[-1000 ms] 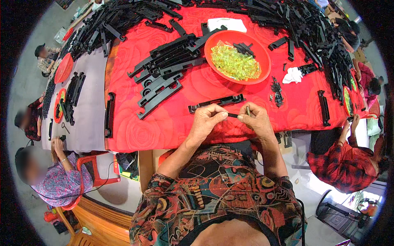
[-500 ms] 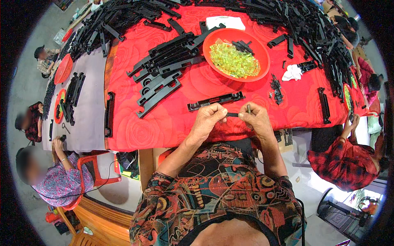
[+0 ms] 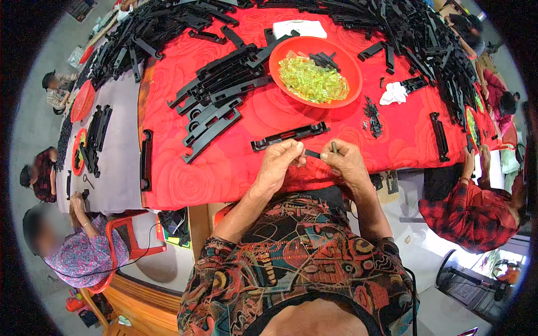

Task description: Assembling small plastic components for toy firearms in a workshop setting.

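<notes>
My left hand [image 3: 278, 163] is closed in a pinch at one end of a small black strip-shaped part [image 3: 312, 153]. My right hand [image 3: 346, 161] grips the other end, close to the thumb tip. A short dark grey-green rod [image 3: 334, 147] sticks up from between my right fingers; its lower part is hidden. Just beyond my hands a long black plastic bracket [image 3: 290, 136] lies on the red cloth. To its right is a small heap of tiny black parts [image 3: 372, 119]. Further back stands a red bowl [image 3: 273, 70] with yellow-green clear pieces [image 3: 314, 81] and some black pieces [image 3: 324, 60].
Stacked black brackets [image 3: 224, 84] lie left of the bowl, and big heaps of them [image 3: 392, 28] cover the far side. A crumpled white tissue [image 3: 394, 93] lies at right. Single brackets stand near the left edge [image 3: 147, 161] and right edge [image 3: 439, 137]. Co-workers sit on both sides.
The view has shifted slightly, so the table things appear a little further left. My left fingertips have risen a little, and the black part between my hands now slants.
</notes>
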Action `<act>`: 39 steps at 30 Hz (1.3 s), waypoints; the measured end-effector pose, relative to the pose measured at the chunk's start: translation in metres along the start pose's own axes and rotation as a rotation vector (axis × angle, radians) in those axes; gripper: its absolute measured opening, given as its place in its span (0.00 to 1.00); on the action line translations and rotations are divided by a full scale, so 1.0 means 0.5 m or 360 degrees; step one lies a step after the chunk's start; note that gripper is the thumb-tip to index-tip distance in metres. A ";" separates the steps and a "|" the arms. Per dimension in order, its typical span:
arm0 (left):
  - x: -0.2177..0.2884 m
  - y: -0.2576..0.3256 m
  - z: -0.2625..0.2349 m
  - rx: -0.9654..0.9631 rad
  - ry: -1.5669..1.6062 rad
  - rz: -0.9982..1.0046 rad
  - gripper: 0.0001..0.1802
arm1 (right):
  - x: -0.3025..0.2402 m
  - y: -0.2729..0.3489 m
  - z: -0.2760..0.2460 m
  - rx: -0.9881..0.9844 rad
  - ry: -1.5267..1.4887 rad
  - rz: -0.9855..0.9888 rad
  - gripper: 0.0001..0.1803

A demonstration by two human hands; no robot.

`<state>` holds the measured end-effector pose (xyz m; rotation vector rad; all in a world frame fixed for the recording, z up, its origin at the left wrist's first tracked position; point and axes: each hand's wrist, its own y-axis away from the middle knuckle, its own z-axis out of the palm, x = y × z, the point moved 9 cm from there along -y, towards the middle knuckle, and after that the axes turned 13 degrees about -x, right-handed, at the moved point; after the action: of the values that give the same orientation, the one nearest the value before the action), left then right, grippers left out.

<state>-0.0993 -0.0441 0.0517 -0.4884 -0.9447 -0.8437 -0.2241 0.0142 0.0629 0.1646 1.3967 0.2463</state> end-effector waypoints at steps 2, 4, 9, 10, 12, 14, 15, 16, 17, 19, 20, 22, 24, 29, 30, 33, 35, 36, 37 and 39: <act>-0.002 0.002 0.001 0.0008 -0.0012 0.0004 0.11 | -0.001 0.000 0.002 0.0001 -0.0013 0.0000 0.09; 0.000 0.005 -0.001 0.0018 -0.0023 0.0009 0.11 | -0.002 0.001 0.004 0.0001 -0.0026 0.0001 0.09; -0.001 0.004 0.000 0.0045 -0.0059 0.0026 0.08 | -0.003 0.001 0.003 0.0023 0.0042 -0.0064 0.09; -0.004 0.005 -0.002 0.0047 -0.0060 0.0027 0.08 | -0.004 0.002 0.004 0.0020 0.0041 -0.0065 0.09; -0.004 0.003 -0.003 0.0029 -0.0009 0.0089 0.07 | -0.008 0.005 0.002 0.0035 0.0054 -0.0082 0.08; -0.003 0.003 0.001 0.0054 -0.0044 0.0047 0.07 | 0.002 0.004 -0.005 0.0034 0.0064 -0.0100 0.08; -0.002 0.005 0.001 0.0084 -0.0080 0.0006 0.07 | 0.002 0.004 -0.006 0.0029 0.0073 -0.0118 0.08; -0.004 0.005 0.000 0.0081 -0.0079 0.0005 0.07 | 0.000 0.007 -0.006 0.0032 0.0073 -0.0118 0.08; -0.008 0.004 0.000 0.0057 -0.0064 -0.0002 0.07 | -0.004 0.009 -0.004 0.0032 0.0105 -0.0087 0.08; -0.013 0.006 -0.002 0.0033 -0.0050 -0.0008 0.07 | -0.006 0.011 -0.001 0.0030 0.0136 -0.0058 0.08; -0.014 0.006 -0.004 0.0039 -0.0031 0.0008 0.07 | -0.003 0.011 0.001 0.0013 0.0129 -0.0031 0.09; -0.016 0.004 -0.002 0.0026 -0.0005 0.0014 0.07 | 0.000 0.014 -0.002 0.0018 0.0121 -0.0001 0.10; -0.012 0.007 -0.003 0.0040 -0.0140 -0.0030 0.07 | -0.012 0.017 0.002 0.0029 0.0115 -0.0060 0.09; -0.037 0.005 -0.004 0.0019 -0.0167 -0.0031 0.08 | -0.001 0.019 -0.020 0.0126 0.0076 -0.0101 0.09; -0.041 0.005 -0.003 0.0005 -0.0187 -0.0045 0.08 | -0.005 0.019 -0.022 0.0135 0.0065 -0.0170 0.08; -0.057 0.007 -0.002 -0.0013 -0.0199 -0.0140 0.08 | -0.006 0.024 -0.030 0.0177 0.0175 -0.0176 0.08; -0.063 0.006 0.004 -0.0039 -0.0200 -0.0152 0.07 | -0.005 0.029 -0.037 0.0187 0.0217 -0.0191 0.08; -0.066 0.005 0.008 -0.0058 -0.0202 -0.0164 0.07 | -0.006 0.031 -0.039 0.0189 0.0257 -0.0207 0.08; -0.068 0.005 0.012 -0.0062 -0.0201 -0.0165 0.07 | -0.002 0.033 -0.044 0.0193 0.0257 -0.0206 0.08; -0.068 0.005 0.028 -0.0140 -0.0187 -0.0153 0.07 | 0.006 0.035 -0.050 0.0180 0.0291 -0.0167 0.08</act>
<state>-0.1149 -0.0191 0.0296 -0.5766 -1.0489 -0.9547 -0.2497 0.0309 0.0604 0.1646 1.5973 0.0963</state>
